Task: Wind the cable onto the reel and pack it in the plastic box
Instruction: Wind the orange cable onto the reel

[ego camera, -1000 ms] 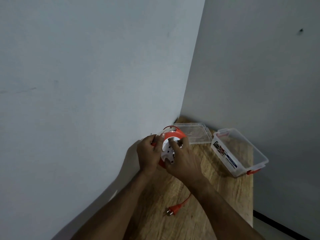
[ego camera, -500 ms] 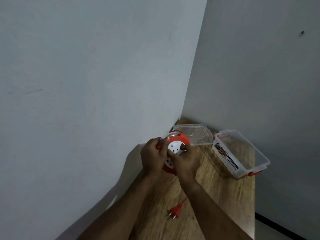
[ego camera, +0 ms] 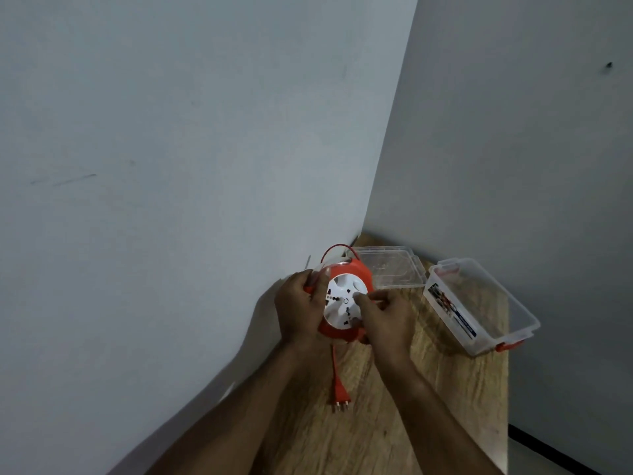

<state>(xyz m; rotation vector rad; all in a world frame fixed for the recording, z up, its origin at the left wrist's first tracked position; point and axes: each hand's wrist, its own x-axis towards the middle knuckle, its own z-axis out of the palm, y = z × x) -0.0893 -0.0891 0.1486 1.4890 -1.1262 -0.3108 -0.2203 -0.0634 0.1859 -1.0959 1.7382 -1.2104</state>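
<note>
**Cable reel held over corner worktop, plug trailing below**

Two bare forearms reach in from the near edge of a wood-grain worktop point(ego camera: 394, 423) set into the corner of two pale walls. Nearest the viewer, an orange plug point(ego camera: 340, 395) lies on the worktop with its pins pointing toward the near edge; a short run of orange cable point(ego camera: 334, 359) climbs from it to the underside of the reel.

Above the plug, both hands hold the orange reel point(ego camera: 344, 299) just off the worktop, close to the left wall, with its white socket face turned up toward the camera. The left hand point(ego camera: 298, 310) grips the reel's left rim, fingers curled around the edge and the thumb across the front. The right hand point(ego camera: 387, 317) has its fingers curled, the fingertips pinching something on the white face near the centre; what exactly it pinches is too small to tell. A thin loop of orange cable arcs over the top of the reel.

Beyond the reel, a clear plastic lid point(ego camera: 390, 269) lies flat on the worktop, toward the far corner. Just to the right of it, along the right edge, stands the open plastic box point(ego camera: 479, 306), clear-walled with orange latches at both ends and a printed label on the side facing the hands.
</note>
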